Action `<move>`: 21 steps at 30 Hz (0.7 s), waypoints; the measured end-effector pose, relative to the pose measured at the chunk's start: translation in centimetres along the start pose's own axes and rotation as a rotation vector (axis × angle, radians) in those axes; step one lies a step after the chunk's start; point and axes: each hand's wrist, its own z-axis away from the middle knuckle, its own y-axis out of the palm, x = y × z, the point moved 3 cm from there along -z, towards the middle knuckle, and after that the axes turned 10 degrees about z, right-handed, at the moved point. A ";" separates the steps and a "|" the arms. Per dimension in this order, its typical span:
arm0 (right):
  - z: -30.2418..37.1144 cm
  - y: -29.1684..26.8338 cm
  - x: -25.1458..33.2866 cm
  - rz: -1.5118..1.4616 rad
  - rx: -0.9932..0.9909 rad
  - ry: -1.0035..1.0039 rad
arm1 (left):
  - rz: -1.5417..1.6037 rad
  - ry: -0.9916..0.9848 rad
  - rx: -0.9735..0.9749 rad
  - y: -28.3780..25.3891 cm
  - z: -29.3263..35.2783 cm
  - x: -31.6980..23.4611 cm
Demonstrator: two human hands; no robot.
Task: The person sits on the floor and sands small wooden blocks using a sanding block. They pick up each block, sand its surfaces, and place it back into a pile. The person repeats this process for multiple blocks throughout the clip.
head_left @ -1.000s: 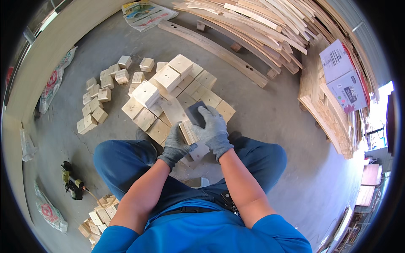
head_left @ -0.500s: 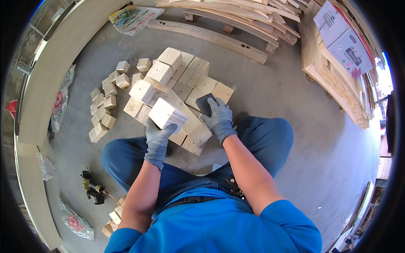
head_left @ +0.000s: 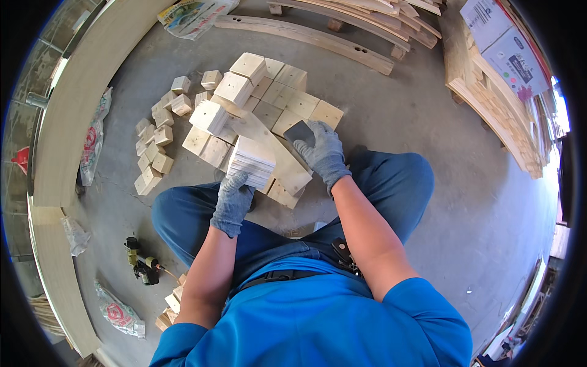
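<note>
My left hand (head_left: 233, 199), in a grey knit glove, is closed on a pale wooden block (head_left: 251, 160) with layered edges, at the near end of a long wooden board (head_left: 260, 129). Whether the block rests on the board I cannot tell. My right hand (head_left: 324, 151), gloved too, grips a dark grey, flat rectangular block (head_left: 299, 133) beyond the board's right edge. Under the board, square wooden blocks (head_left: 293, 104) sit packed together. Three more blocks stand in a row on the board's left side, one of them a layered block (head_left: 208, 117).
Loose wooden blocks (head_left: 162, 136) lie on the floor to the left. A nail gun (head_left: 142, 263) with a hose rests by my left knee, near a plastic bag (head_left: 119, 312). Stacked planks (head_left: 367, 46) stand at the back, and a carton (head_left: 510, 52) sits on timber at right.
My left hand has turned the wooden block so its layered side faces me more. The dark block has shifted only slightly in my right hand. The whole view has moved a little.
</note>
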 end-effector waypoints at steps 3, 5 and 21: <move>0.4 -0.9 0.2 -0.312 0.131 0.126 | -0.034 -0.005 -0.016 0.5 0.0 -0.2; 0.7 -0.6 -0.2 -0.473 0.161 0.174 | -0.095 0.003 0.012 1.5 -0.4 -0.1; 2.1 -1.8 1.9 -0.898 0.477 0.166 | -1.563 0.614 0.191 5.9 0.8 0.4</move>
